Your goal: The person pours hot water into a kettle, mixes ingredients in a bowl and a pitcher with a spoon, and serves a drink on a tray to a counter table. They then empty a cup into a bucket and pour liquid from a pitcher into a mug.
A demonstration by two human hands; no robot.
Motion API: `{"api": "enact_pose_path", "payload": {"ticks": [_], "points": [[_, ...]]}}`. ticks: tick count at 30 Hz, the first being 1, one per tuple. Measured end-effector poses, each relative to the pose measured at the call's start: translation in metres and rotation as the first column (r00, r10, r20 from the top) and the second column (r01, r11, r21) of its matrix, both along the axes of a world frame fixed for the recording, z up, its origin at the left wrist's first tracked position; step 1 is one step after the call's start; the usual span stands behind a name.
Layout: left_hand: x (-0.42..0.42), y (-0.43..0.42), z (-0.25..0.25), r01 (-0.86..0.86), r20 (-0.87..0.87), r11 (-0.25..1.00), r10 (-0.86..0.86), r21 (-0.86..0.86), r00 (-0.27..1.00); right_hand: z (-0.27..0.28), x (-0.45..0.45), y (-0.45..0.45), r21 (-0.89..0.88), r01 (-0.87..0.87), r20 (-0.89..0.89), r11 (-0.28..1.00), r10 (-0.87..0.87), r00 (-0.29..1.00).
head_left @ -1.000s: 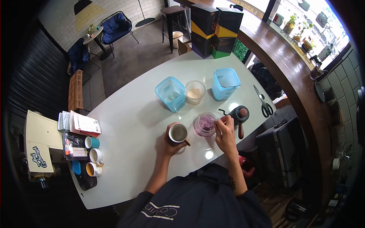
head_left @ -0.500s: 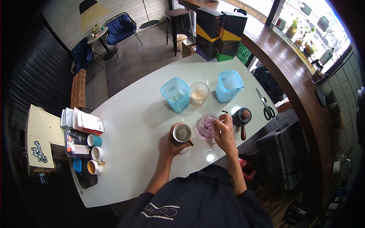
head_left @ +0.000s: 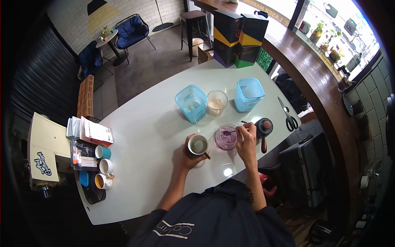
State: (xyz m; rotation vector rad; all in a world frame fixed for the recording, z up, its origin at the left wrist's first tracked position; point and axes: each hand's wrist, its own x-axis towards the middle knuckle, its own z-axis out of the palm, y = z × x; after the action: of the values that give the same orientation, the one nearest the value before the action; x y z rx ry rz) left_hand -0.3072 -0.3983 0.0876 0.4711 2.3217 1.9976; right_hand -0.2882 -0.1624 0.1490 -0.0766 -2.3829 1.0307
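Note:
My left hand point(head_left: 190, 157) is wrapped round a mug point(head_left: 198, 145) with a pale inside, its handle pointing down to the right. My right hand point(head_left: 246, 142) pinches a small spoon point(head_left: 231, 132) whose end is over a clear tub point(head_left: 225, 142) of purple powder. Behind the tub stand a clear cup point(head_left: 217, 103) with beige powder and two blue containers, one at the left point(head_left: 191, 104) with pale contents, one at the right point(head_left: 248, 95) with a thin utensil across its rim. A dark grinder-like device point(head_left: 263, 126) with a wooden handle sits right of my right hand.
Black-handled scissors point(head_left: 290, 120) lie at the right edge of the white table point(head_left: 140, 136). Dark boxes point(head_left: 236, 39) stand at the far end. Mugs point(head_left: 105, 166), packets point(head_left: 97, 131) and a black tray point(head_left: 95, 193) line the left edge. A dark suitcase point(head_left: 306, 168) stands at the right.
The view has shifted, so the table things sit slightly further right and lower. The spoon now shows more clearly at the tub, with my right fingers a little further right of it.

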Motion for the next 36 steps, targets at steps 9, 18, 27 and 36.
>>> {"api": "enact_pose_path", "payload": {"ticks": [9,18,27,36], "points": [[-0.001,0.0,0.0,-0.01,-0.03,0.999,0.008,-0.052,1.0,0.02,0.015,0.008,0.122,-0.139,0.089,0.983,0.128,0.988],[0.0,0.001,-0.001,-0.014,0.036,1.0,0.014,0.005,0.999,0.0,0.001,-0.001,0.044,0.015,0.003,0.999,-0.015,1.0],[-0.001,0.001,-0.004,0.002,0.011,0.999,-0.002,0.039,1.0,0.024,0.012,0.001,0.144,-0.157,0.082,0.977,0.146,0.986],[-0.001,0.0,-0.013,-0.009,0.006,0.999,0.009,0.038,1.0,0.009,0.002,0.003,0.082,0.043,0.072,0.996,-0.049,0.996]]}}
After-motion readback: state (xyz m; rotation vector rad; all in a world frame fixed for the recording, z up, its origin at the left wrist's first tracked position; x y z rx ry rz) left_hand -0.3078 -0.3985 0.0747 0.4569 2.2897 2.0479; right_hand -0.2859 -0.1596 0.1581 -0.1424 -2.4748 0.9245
